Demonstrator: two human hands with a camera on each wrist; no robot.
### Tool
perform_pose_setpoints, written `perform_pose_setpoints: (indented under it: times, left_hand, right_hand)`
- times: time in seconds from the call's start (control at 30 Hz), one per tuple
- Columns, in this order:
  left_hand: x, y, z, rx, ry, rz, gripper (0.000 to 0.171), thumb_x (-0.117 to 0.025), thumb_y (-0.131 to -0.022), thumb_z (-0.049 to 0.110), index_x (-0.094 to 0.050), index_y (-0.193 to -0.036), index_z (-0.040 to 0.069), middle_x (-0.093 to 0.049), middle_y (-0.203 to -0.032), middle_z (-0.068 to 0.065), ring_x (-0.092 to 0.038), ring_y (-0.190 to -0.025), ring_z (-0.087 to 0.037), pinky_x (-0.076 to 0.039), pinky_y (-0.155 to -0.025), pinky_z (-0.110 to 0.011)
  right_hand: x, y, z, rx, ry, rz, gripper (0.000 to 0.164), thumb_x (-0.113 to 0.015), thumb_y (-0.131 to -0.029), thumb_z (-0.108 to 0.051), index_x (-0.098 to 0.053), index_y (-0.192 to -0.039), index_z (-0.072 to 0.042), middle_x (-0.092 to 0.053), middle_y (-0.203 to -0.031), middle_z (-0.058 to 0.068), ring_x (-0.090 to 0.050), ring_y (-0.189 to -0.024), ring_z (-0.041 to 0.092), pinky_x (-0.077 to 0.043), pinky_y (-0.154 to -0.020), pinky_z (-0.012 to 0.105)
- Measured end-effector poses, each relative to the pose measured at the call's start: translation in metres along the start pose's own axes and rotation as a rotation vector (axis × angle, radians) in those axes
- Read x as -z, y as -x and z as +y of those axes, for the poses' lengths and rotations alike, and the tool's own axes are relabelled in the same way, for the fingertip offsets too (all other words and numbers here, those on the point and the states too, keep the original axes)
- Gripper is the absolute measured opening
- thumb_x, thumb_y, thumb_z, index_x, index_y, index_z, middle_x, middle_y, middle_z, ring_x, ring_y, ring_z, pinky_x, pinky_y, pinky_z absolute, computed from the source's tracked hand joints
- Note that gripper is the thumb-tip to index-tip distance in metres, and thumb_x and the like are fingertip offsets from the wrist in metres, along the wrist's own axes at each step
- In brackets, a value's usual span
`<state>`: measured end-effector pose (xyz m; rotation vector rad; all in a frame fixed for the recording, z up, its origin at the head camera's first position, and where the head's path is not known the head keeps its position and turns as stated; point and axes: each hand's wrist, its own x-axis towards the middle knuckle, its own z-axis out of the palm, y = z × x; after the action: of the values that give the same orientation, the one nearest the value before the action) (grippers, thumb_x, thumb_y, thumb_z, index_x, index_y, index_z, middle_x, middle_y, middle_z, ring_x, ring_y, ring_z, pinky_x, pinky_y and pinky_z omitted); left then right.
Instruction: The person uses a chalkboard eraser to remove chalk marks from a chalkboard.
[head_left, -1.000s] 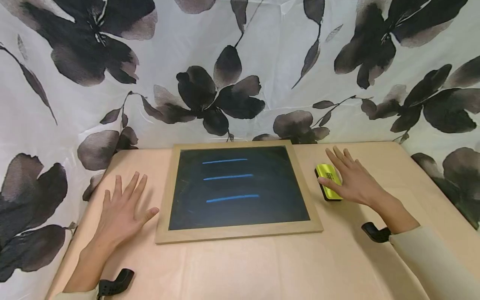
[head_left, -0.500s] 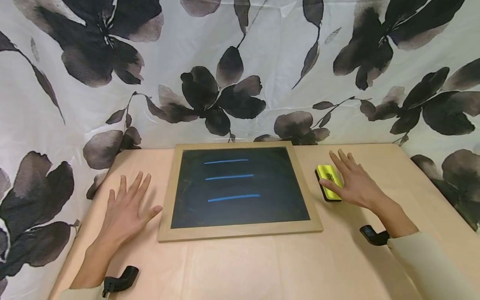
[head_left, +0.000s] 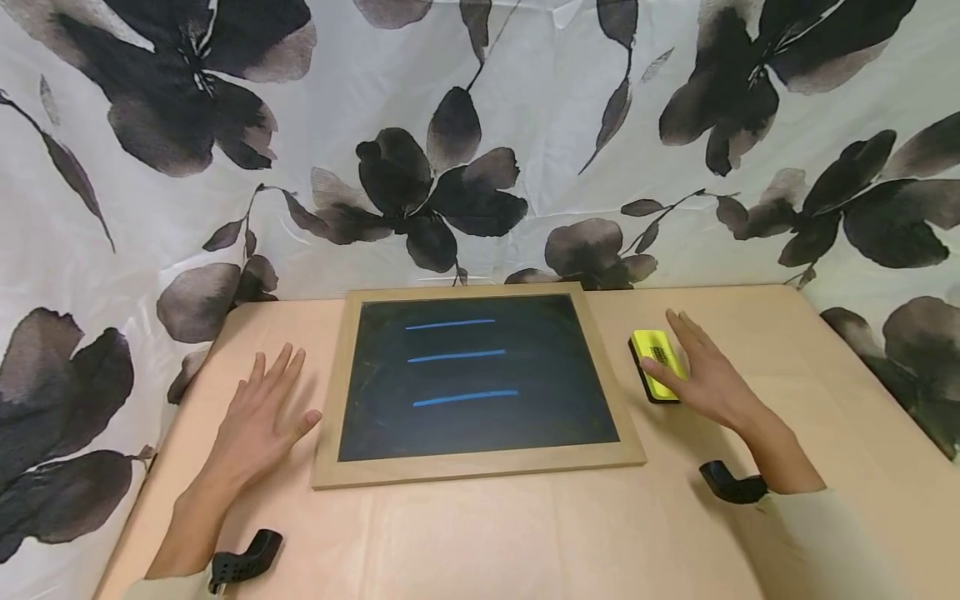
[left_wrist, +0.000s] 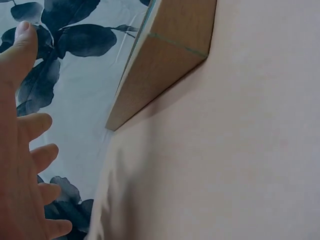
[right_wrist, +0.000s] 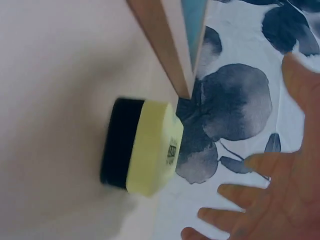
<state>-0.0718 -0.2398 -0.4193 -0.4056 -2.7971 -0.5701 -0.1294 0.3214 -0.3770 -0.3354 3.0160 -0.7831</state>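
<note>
A small chalkboard (head_left: 480,429) in a light wooden frame lies mid-table in the head view, with several blue lines drawn on it; three show. Left of the frame, my left hand (head_left: 258,429) hovers over the table with fingers extended, holding nothing. To the board's right lies a yellow eraser (head_left: 651,343) with a black underside. My right hand (head_left: 712,383) is held beside and above it, fingers straight, thumb overlapping the eraser from above. In the right wrist view a gap separates the eraser (right_wrist: 150,150) from the right hand (right_wrist: 285,175).
The pale wooden table (head_left: 465,542) ends at a white sheet with dark flowers (head_left: 435,200), hung behind and along the sides. A black wrist camera (head_left: 247,557) sits at the left wrist and another black camera (head_left: 733,483) at the right.
My right hand has turned slightly, its fingers drawing closer together and its wrist shifting left. The left hand's fingers have also come a little closer together. Board and eraser stay put.
</note>
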Motion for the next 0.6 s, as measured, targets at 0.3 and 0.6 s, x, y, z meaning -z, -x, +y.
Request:
perform_pose_setpoints:
  times: [0.3, 0.6]
  left_hand:
    - [-0.019, -0.002, -0.005, -0.014, 0.131, -0.027, 0.073, -0.057, -0.084, 0.041, -0.023, -0.143, 0.017, -0.015, -0.148, -0.008, -0.002, -0.133, -0.034, -0.007, -0.096, -0.063]
    - [-0.033, -0.001, -0.006, -0.031, 0.23, -0.019, 0.065, -0.057, -0.085, 0.036, -0.03, -0.14, 0.015, -0.021, -0.146, -0.004, -0.008, -0.132, -0.038, 0.002, -0.096, -0.062]
  right_hand:
    - [-0.018, -0.006, 0.003, -0.203, -0.13, 0.076, 0.088, -0.052, -0.084, -0.05, -0.012, -0.14, 0.004, -0.019, -0.132, 0.036, -0.023, -0.117, 0.052, -0.027, -0.084, 0.065]
    - [-0.036, -0.015, 0.005, -0.247, -0.127, 0.149, 0.092, -0.06, -0.078, -0.05, -0.021, -0.135, 0.011, -0.027, -0.121, 0.033, -0.035, -0.095, 0.04, -0.037, -0.067, 0.04]
